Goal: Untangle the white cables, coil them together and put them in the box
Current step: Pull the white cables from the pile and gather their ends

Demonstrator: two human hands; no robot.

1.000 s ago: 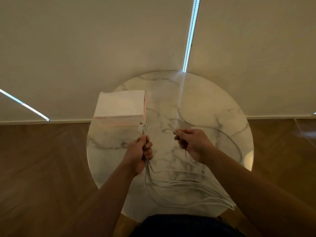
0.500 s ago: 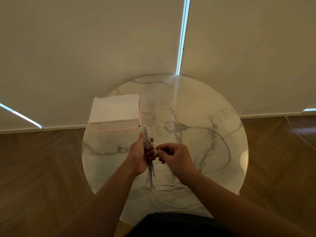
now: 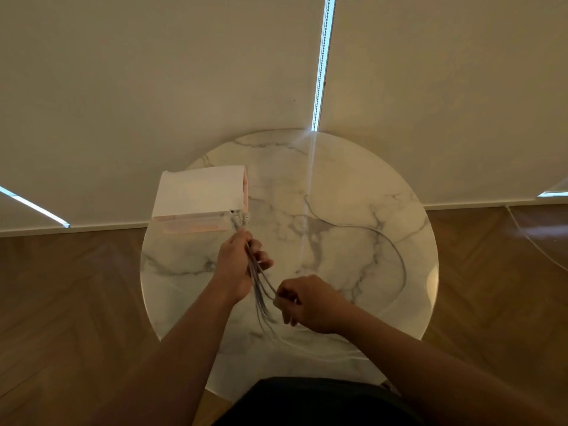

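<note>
white marble veined with grey forms a round worktop (image 3: 353, 241) that fills the middle of the frame, seen from above. a pale box (image 3: 199, 195) sits on its upper left part; whether its top is open cannot be told.

at centre, the left hand (image 3: 235, 265) has its fingers (image 3: 264, 262) curled round a bundle of white cables (image 3: 259, 293), just below the plug ends. the plugs poke up beside the box's near right corner. lower and to the right, the right hand (image 3: 310, 302) pinches one or two strands between thumb and fingertips, holding them slightly aside from the bundle. the loose lengths hang blurred below the left hand and trail faintly across the lower worktop. brown wood floor shows on both sides.

the cables look gathered at one end but not yet coiled, and none are in the box.

possible trouble from here:
- a sideways tug on the pinched strand against the tight left grip could cinch a tangle further down.
- a slack left grip could let the plug ends slide out of line.
- the trailing lengths lie near the worktop's lower edge and could slip off and drag.
- the raised plugs could nudge the box.
</note>
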